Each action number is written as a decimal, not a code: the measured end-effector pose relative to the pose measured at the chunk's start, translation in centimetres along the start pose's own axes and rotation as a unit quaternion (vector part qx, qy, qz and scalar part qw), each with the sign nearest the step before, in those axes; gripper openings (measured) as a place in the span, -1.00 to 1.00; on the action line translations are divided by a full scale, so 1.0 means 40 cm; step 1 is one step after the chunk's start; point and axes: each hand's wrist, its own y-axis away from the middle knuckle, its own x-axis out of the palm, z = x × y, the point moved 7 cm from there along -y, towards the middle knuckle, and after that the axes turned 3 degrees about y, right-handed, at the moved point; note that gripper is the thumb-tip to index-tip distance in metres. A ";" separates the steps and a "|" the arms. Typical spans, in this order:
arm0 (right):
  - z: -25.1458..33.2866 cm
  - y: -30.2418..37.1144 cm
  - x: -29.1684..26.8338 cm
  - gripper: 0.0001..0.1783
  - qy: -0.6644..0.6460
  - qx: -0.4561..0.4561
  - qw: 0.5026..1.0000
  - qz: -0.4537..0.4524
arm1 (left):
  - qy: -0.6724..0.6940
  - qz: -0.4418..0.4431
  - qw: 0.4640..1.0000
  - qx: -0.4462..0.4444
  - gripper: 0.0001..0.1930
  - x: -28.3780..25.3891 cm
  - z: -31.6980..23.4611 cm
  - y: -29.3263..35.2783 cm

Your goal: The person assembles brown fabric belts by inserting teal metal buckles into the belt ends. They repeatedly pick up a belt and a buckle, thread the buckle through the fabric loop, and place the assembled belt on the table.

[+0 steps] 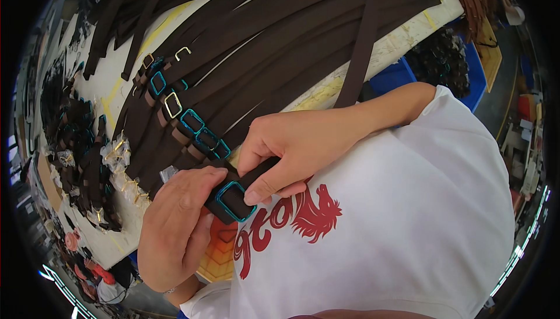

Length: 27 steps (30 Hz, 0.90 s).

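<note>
In the lower centre of the frame, the blue buckle [226, 208] sits between your hands, around a dark strap [235, 199]. Your right hand [303, 147] is nearly closed, pinching the strap, thumb at the buckle's right edge. Your left hand [178, 220] is half-curled just left of the buckle; its underside is hidden, so its grip cannot be told. The strap's far end is hard to trace

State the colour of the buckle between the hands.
The buckle is teal, clearest in the head view.
</note>
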 end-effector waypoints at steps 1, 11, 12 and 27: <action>-0.007 0.005 -0.004 -0.61 -0.001 -0.005 1.000 -0.025 | 0.001 0.010 1.000 0.006 -0.42 -0.012 -0.012 -0.008; -0.012 0.033 -0.003 -0.60 0.013 -0.049 0.997 -0.052 | -0.135 -0.061 0.988 0.046 -0.40 0.070 -0.024 -0.076; -0.016 0.034 0.000 -0.61 0.010 -0.058 0.997 -0.042 | -0.115 -0.074 0.989 0.061 -0.41 0.078 -0.017 -0.073; -0.010 0.111 -0.048 -0.56 0.084 -0.060 0.995 0.011 | 0.226 -0.113 0.967 -0.039 -0.52 0.124 0.111 0.010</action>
